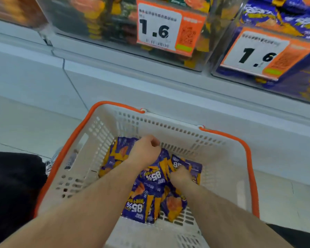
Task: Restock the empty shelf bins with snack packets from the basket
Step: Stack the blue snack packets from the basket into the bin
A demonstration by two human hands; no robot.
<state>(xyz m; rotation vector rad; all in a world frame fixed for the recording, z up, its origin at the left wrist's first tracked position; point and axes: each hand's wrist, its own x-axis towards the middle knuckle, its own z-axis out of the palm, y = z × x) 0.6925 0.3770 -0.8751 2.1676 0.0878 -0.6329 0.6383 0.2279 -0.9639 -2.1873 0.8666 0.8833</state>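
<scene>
snack packets (151,187) heaped in one basket (220,169), two hands (145,151) among them

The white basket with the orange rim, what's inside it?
The basket holds purple-and-orange snack packets, with the left hand and right hand reaching among them. Packets under the hands and forearms are hidden.

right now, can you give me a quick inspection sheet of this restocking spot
surface: pale tiled floor under the basket
job's things: purple-and-orange snack packets piled in white plastic basket with orange rim; clear shelf bins above, holding packets
clutter: nothing seen
grippers: left hand and right hand both among the packets, grip unclear
cables: nothing seen
surroundings: two orange price tags reading 1.6
</scene>
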